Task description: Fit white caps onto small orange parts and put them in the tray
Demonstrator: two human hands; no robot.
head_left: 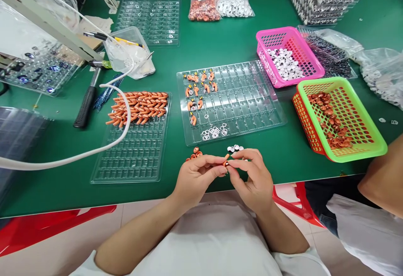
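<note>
Near the table's front edge, my left hand (197,178) pinches a small orange part (226,162) between thumb and fingers. My right hand (252,178) meets it from the other side, its fingertips closed on the same part. Just behind the fingers lie a few round copper-coloured pieces (195,153) and some white and black caps (235,148). Beyond them is a clear compartment tray (239,95), with several orange assembled parts at its left and white rings (214,132) along its front. To the left, curved orange pieces (138,106) are piled on another clear tray (129,154).
A pink basket (291,55) of white caps and a green basket (362,120) of copper pieces stand right. A hammer (88,97) and a white cable (121,135) lie left. Another person's arm (384,179) is at the right edge. Filled bags (204,5) stand behind.
</note>
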